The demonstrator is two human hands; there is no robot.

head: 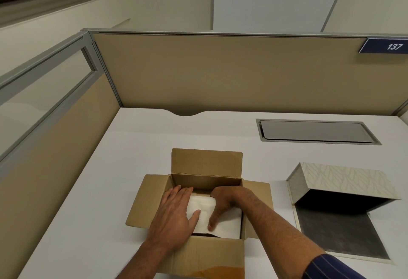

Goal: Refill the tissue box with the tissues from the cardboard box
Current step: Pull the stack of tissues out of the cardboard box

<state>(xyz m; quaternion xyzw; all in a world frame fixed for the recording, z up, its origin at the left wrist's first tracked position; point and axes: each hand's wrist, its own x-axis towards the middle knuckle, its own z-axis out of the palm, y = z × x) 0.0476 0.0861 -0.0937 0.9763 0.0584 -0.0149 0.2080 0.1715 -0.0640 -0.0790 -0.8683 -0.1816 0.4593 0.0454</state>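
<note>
An open brown cardboard box [205,166] stands on the white desk, all flaps folded out. Inside lies a stack of white tissues [227,225]. My left hand [174,210] rests flat on the stack's left part, fingers spread toward the far wall. My right hand [223,203] reaches in from the right, fingers curled over the stack's far edge and thumb pressed on its top. To the right lies the tissue box [344,181], pale with a leaf pattern, its hinged lid propped open and its dark grey inside showing.
The white desk [110,190] is fenced by tan partition walls [220,73] at the back and left. A grey cable hatch [315,132] is set into the desk behind the tissue box. A blue "137" sign [385,46] hangs on the back partition.
</note>
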